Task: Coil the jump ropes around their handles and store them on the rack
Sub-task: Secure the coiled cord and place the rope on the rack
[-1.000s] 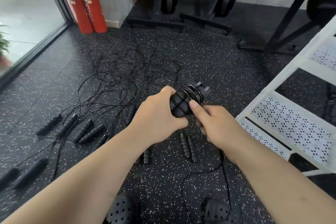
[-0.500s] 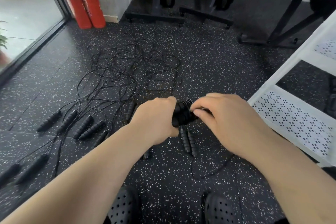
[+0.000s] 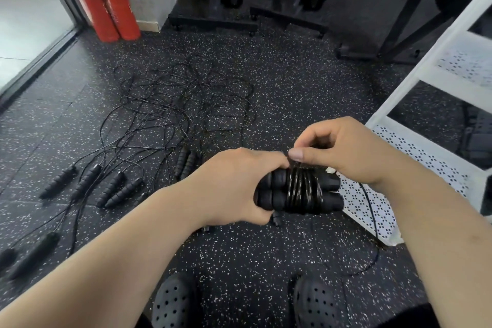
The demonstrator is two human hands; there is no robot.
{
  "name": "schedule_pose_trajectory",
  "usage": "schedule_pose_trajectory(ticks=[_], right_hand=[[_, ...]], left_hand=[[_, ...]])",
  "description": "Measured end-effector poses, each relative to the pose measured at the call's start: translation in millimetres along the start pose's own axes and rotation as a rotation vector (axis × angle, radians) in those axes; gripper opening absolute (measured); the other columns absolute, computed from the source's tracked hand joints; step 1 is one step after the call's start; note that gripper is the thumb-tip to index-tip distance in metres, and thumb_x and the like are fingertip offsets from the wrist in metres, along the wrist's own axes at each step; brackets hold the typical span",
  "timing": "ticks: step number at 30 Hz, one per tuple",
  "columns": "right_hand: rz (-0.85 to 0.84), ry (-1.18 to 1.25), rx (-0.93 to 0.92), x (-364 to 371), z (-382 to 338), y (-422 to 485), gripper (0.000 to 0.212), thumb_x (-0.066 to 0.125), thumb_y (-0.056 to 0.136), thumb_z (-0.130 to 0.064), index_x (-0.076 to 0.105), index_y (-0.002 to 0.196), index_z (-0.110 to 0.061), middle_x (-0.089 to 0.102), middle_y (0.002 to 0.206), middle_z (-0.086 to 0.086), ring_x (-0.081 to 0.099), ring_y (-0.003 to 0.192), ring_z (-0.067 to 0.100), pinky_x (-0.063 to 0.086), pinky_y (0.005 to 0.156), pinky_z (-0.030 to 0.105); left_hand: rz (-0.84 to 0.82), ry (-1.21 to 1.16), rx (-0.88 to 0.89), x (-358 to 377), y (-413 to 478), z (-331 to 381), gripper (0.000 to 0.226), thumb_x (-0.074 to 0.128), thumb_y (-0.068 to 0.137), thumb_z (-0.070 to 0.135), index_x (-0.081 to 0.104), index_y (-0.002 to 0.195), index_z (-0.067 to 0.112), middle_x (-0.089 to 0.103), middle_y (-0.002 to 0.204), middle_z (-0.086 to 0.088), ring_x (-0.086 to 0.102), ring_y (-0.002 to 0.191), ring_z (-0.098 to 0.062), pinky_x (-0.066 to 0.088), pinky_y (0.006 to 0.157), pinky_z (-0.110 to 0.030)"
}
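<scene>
Above speckled floor (image 3: 239, 261), ribbed handles (image 3: 277, 194) — glossy coiled cord (image 3: 303, 189)

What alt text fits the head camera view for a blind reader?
A left hand grips two black handles side by side while the right hand pinches the cord wound around them. Loose ropes litter the floor, a white rack at right.
</scene>
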State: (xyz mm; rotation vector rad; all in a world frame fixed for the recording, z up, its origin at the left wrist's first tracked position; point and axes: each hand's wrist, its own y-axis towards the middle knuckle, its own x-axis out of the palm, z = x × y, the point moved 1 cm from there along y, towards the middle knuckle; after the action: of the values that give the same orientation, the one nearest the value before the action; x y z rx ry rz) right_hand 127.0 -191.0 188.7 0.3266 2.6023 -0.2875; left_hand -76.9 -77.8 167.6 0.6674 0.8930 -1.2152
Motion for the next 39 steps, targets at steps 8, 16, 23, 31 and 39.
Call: schedule_pose_trajectory(ticks=[8,16,23,31,39], right_hand=[[0.033,0.211,0.283,25,0,3,0.023,0.059,0.106,-0.005,0.071,0.088,-0.009,0.073,0.083,0.007,0.062,0.078,0.023,0.055,0.086,0.040],[0.095,-0.190,0.147,64,0,10,0.045,0.047,0.112,-0.032,0.063,0.072,-0.020,0.062,0.057,-0.001,0.050,0.047,0.008,0.038,0.056,0.030],[-0.037,-0.516,0.033,81,-26,-15,0.023,0.046,0.111,-0.043,0.063,0.102,-0.031,0.070,0.081,-0.009,0.065,0.067,0.008,0.055,0.066,0.036],[0.162,-0.768,-0.158,53,-47,-25,0.027,0.052,0.100,-0.057,0.073,0.103,-0.040,0.068,0.082,-0.020,0.062,0.076,0.005,0.055,0.070,0.039],[0.144,-0.487,0.005,17,-18,-5,0.023,0.090,0.073,-0.060,0.076,0.083,-0.045,0.068,0.069,-0.019,0.063,0.067,0.001,0.048,0.065,0.029]], left_hand=[[0.130,-0.426,-0.106,-18,-5,4,0.050,0.092,0.076,0.027,0.056,0.109,0.038,0.071,0.091,0.009,0.066,0.080,-0.012,0.053,0.073,-0.031],[0.329,-0.453,-0.379,-17,-1,-24,0.063,0.091,0.077,0.033,0.042,0.118,0.031,0.073,0.098,0.012,0.070,0.082,-0.008,0.054,0.067,-0.022],[0.391,-0.243,-0.510,-16,-2,-44,0.059,0.090,0.072,0.031,0.045,0.110,0.028,0.065,0.090,0.012,0.062,0.077,-0.007,0.043,0.059,-0.021],[0.183,0.131,-0.356,-9,-1,-36,0.056,0.086,0.069,0.038,0.049,0.112,0.039,0.060,0.099,0.016,0.061,0.090,-0.018,0.054,0.075,-0.039],[0.015,0.090,-0.094,1,1,-14,0.050,0.080,0.080,0.028,0.042,0.109,0.041,0.051,0.090,0.021,0.050,0.088,-0.007,0.047,0.078,-0.033]])
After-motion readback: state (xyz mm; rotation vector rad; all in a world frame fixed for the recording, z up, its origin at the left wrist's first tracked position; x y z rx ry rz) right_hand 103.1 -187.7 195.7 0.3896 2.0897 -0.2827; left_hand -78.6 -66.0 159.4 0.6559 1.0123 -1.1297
